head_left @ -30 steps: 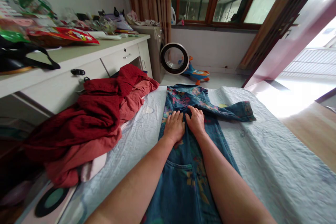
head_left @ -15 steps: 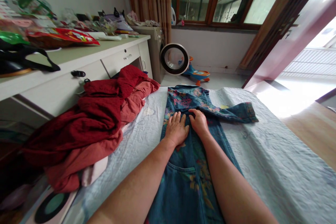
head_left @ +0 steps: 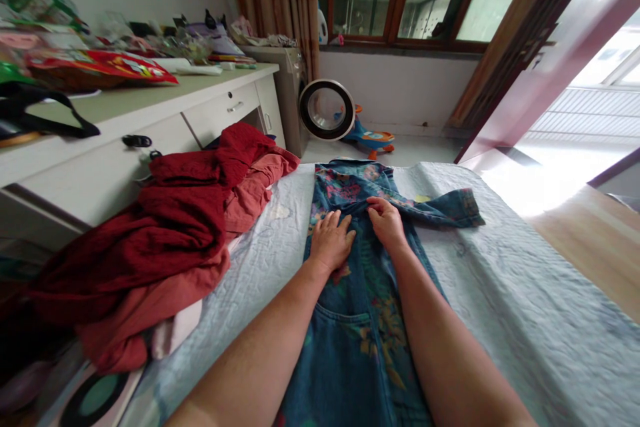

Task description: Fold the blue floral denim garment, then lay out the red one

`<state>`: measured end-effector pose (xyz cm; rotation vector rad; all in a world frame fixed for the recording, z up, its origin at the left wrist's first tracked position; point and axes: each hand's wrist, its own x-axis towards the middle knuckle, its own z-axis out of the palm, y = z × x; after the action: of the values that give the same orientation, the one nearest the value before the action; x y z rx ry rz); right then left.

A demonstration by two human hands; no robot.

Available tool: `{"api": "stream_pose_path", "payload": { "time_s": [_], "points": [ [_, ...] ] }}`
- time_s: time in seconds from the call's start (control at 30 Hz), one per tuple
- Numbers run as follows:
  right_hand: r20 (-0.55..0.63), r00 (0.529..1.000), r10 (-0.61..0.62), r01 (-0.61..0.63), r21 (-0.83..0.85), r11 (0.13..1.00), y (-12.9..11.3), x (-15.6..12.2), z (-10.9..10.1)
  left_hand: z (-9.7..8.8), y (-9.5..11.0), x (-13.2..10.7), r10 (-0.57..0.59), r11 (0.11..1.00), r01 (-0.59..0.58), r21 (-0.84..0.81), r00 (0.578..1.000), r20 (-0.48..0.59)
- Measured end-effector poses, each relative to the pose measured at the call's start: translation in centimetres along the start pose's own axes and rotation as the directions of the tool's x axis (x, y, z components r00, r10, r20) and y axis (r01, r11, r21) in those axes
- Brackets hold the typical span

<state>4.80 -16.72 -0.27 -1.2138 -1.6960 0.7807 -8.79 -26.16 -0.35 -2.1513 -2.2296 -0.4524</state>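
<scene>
A long blue denim garment [head_left: 340, 360] with a floral print lies stretched out on the bed, its collar end away from me. One sleeve [head_left: 453, 208] reaches out to the right. My left hand [head_left: 331, 240] rests flat on the garment's upper part, fingers spread. Just to its right, my right hand [head_left: 386, 221] pinches a fold of the denim near the base of the sleeve, thumb and fingertips together. Below my wrists a curved pocket seam shows, and my forearms cover part of the cloth.
A pile of dark red and coral clothes [head_left: 185, 227] lies at the left of the pale quilted bed cover [head_left: 500, 293]. Beyond it stands a cluttered desk [head_left: 210, 90]. A washing machine with its round door [head_left: 327, 110] swung out and a blue ride-on toy [head_left: 370, 137] are past the bed.
My right hand has moved slightly away from my left, its fingertips drawn together on the denim. My left hand stays flat on the garment. The whole view has shifted a little.
</scene>
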Motion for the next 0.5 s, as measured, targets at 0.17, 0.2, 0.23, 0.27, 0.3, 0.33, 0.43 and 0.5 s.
{"api": "stream_pose_path", "payload": {
  "time_s": [0.17,0.2,0.23,0.27,0.3,0.33,0.43,0.5],
  "points": [
    [0.121,0.990,-0.074,0.111,-0.343,0.933,-2.2,-1.3,0.3,0.2,0.2,-0.1,-0.022,1.000,0.022,0.008,1.000,0.012],
    [0.160,0.985,-0.069,0.131,-0.420,0.898,-2.6,-1.6,0.4,0.3,0.2,-0.2,-0.034,0.999,0.034,0.011,0.999,0.018],
    [0.194,0.979,-0.056,0.145,-0.483,0.863,-2.9,-1.8,0.4,0.4,0.2,-0.2,-0.050,0.999,0.050,0.014,0.998,0.025],
    [0.219,0.975,-0.038,0.152,-0.530,0.834,-3.1,-2.0,0.5,0.5,0.2,-0.2,-0.066,0.998,0.066,0.016,0.997,0.032],
    [0.231,0.973,-0.020,0.150,-0.561,0.814,-3.2,-2.1,0.5,0.6,0.2,-0.1,-0.078,0.997,0.078,0.018,0.996,0.039],
    [0.233,0.973,-0.005,0.142,-0.577,0.804,-3.3,-2.1,0.6,0.6,0.2,-0.1,-0.084,0.996,0.083,0.020,0.996,0.043],
    [0.194,0.981,0.016,0.104,-0.592,0.799,-3.2,-2.1,0.5,0.5,0.1,0.0,-0.073,0.997,0.072,0.027,0.997,0.038],
    [0.154,0.988,0.013,0.083,-0.593,0.801,-3.1,-2.0,0.5,0.1,0.0,0.1,-0.062,0.998,0.062,0.030,0.998,0.025]
  ]
}}
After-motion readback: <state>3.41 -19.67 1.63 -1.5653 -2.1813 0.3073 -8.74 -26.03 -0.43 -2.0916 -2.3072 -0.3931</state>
